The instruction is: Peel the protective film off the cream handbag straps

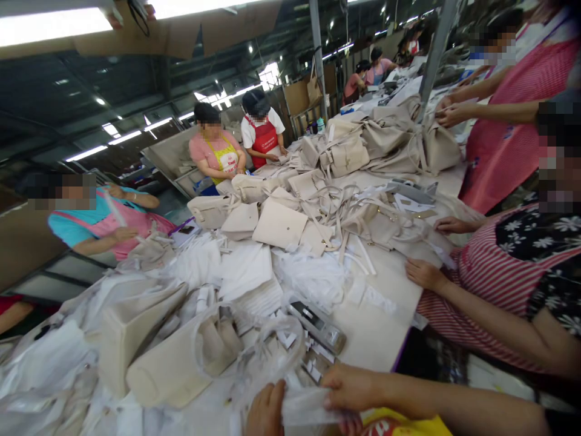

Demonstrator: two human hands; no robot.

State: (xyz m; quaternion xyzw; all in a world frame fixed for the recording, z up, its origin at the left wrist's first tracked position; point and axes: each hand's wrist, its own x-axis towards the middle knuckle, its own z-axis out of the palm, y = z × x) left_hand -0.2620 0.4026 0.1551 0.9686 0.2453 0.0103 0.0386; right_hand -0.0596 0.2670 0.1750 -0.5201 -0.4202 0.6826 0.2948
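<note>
At the bottom edge, my left hand (267,410) has its fingers curled at one end of a translucent white plastic wrap (308,407). My right hand (347,387) comes in from the right and pinches the other end of that wrap. Just beyond my hands, a looped bag handle (297,339) is covered in clear plastic. A beige handbag (177,357) lies on its side to the left of it, and another beige bag (131,327) leans behind. A grey box-like device with a clear end (318,326) rests on the table past my right hand.
Beige bags (279,224) and white paper sheets (247,272) are heaped along the table (376,321). A co-worker in a striped apron (485,297) stands close on the right, hands at the table edge. Other co-workers stand around, one in a pink apron (124,227) at left.
</note>
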